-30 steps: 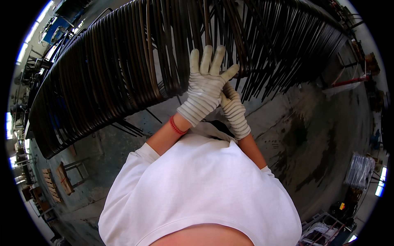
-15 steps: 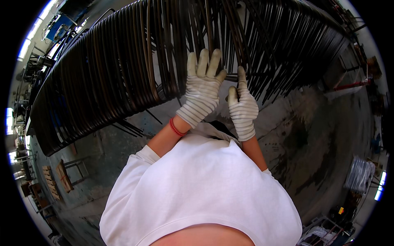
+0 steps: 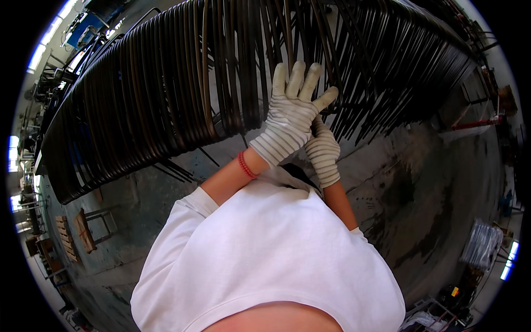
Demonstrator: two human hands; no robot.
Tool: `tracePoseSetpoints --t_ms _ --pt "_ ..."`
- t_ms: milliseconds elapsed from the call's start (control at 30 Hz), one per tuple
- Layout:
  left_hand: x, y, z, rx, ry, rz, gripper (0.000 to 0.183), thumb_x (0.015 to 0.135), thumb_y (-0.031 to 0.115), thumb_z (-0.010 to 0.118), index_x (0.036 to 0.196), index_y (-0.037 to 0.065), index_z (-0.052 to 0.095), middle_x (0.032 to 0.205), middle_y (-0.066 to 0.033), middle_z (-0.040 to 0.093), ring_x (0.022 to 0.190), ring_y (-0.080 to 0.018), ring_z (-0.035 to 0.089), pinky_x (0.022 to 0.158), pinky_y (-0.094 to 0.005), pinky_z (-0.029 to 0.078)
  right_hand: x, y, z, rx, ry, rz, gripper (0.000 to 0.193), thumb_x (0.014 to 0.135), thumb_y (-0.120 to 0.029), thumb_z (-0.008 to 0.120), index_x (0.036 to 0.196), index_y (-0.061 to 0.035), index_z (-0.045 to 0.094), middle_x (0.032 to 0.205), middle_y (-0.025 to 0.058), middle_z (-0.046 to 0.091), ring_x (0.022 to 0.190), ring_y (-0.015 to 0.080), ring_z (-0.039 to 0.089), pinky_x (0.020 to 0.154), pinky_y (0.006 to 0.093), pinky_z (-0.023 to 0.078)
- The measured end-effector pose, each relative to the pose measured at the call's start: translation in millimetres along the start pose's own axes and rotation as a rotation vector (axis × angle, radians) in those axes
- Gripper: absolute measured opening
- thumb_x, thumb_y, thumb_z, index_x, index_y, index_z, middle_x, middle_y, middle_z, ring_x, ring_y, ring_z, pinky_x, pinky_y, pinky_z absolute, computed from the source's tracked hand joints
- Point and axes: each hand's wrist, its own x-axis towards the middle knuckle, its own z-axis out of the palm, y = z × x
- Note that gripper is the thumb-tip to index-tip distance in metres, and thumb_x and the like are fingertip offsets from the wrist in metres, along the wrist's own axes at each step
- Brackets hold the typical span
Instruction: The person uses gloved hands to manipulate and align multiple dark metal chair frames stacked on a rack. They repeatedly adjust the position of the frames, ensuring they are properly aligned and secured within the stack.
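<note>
Both hands wear pale striped work gloves. My left hand [image 3: 294, 113] is open, its fingers and thumb spread over the near side of a row of dark bent metal rods [image 3: 149, 94]. Whether its fingertips touch the rods or hover just above them, I cannot tell. Just right of it and partly behind it is my right hand [image 3: 322, 149], whose fingers are hidden by the left hand and thumb. To the right, more thin dark rods [image 3: 409, 72] fan out with their ends pointing toward me.
A wooden pallet-like piece [image 3: 67, 238] and a small wooden-topped stand [image 3: 86, 231] are on the grey floor [image 3: 160, 232] at left. A wrapped bundle [image 3: 482, 243] stands at far right. A red bar [image 3: 477, 123] lies beyond the rods on the right.
My left hand has moved right, its thumb now stretched across in front of the right hand. My right hand has shifted slightly left, and its raised forefinger is now hidden.
</note>
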Motion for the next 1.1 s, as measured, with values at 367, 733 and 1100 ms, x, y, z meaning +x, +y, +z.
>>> tracePoseSetpoints --t_ms 367,733,1100 --pt "8.3 -0.7 -3.4 0.087 -0.213 0.021 0.034 0.081 0.029 0.061 0.114 0.035 0.064 0.145 -0.006 0.038 0.135 -0.0306 0.031 0.113 -0.0543 0.015 2.1 -184.1 -94.4 0.149 0.217 0.184 0.023 0.087 -0.019 0.062 0.107 -0.0107 0.07 0.069 0.0047 0.067 0.049 0.0122 0.057 0.05 0.0269 0.047" --pt "3.9 -1.8 -3.0 0.037 -0.2 0.047 0.033 0.084 0.032 0.056 0.115 0.028 0.065 0.146 -0.0097 0.039 0.135 -0.0322 0.031 0.113 -0.0573 0.014 19.5 -167.0 -84.4 -0.541 0.094 0.071 0.068 0.092 -0.028 0.051 0.151 -0.0288 0.018 0.049 0.0093 0.053 0.04 0.0247 0.052 0.041 0.0383 0.043" --pt "23.5 40.3 15.8 0.236 -0.096 0.074 0.038 0.085 0.022 0.051 0.123 0.015 0.055 0.144 -0.0081 0.042 0.135 -0.0246 0.033 0.115 -0.0507 0.016 3.7 -120.5 -79.0 -0.69 0.107 -0.186 0.015 0.088 -0.015 0.059 0.093 -0.0024 0.061 0.077 0.0089 0.064 0.069 0.0208 0.064 0.058 0.0342 0.051"
